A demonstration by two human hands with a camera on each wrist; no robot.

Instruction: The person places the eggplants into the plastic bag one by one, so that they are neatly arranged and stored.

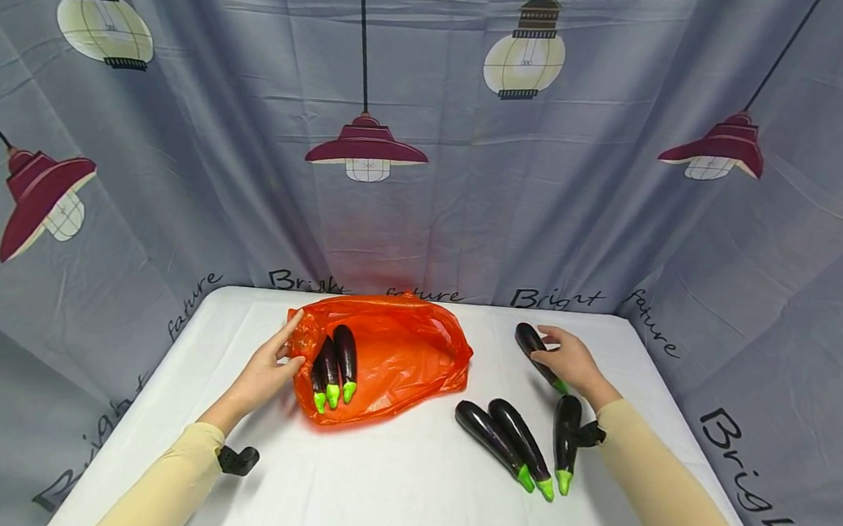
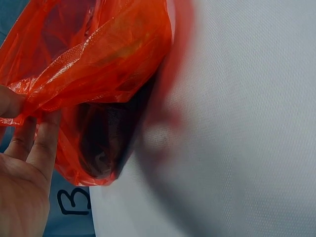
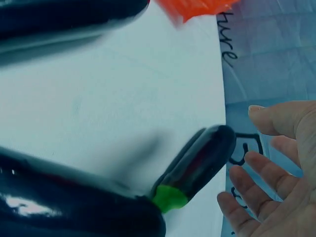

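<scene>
My left hand (image 1: 267, 376) pinches the left edge of an orange-red plastic bag (image 1: 409, 358), thumb on one side of the film and fingers on the other, as the left wrist view shows. Three dark eggplants (image 1: 345, 357) with green stem ends lie at the bag's left part. Over on the right, my right hand (image 1: 571, 361) is beside a single eggplant (image 1: 529, 339). In the right wrist view its fingers (image 3: 252, 185) are spread and relaxed, with a gap between them and that eggplant (image 3: 202, 160). Nothing is in its grasp.
Below the right hand, another eggplant (image 1: 565, 438) lies near the wrist strap. Two more, a left one (image 1: 489, 436) and a right one (image 1: 520, 429), lie side by side. A white cloth covers the table (image 1: 371, 492); a grey curtain (image 1: 441, 215) with printed lamps hangs behind it.
</scene>
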